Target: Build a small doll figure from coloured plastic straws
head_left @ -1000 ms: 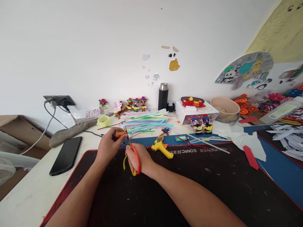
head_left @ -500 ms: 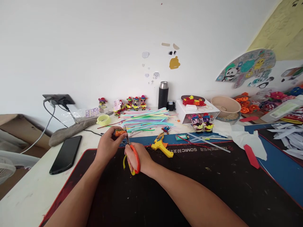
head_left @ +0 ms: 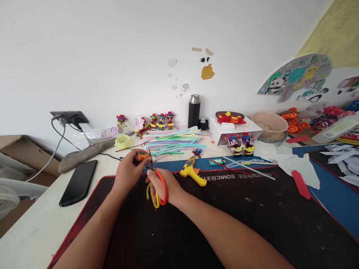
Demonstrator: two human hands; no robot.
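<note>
Orange piece [head_left: 143, 157] in left-hand fingertips [head_left: 146, 152]

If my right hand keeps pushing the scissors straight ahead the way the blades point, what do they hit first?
The right hand aims the scissors up and away, blades at the small orange piece pinched in the left hand. That piece comes first; beyond it probably the pile of colored sticks, though depth is unclear.

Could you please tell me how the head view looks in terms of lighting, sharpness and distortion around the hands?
Head view: soft, even daylight, no glare; left hand, right hand and scissors reasonably sharp; small orange piece too tiny for detail; wide-angle bending toward the edges.
</note>
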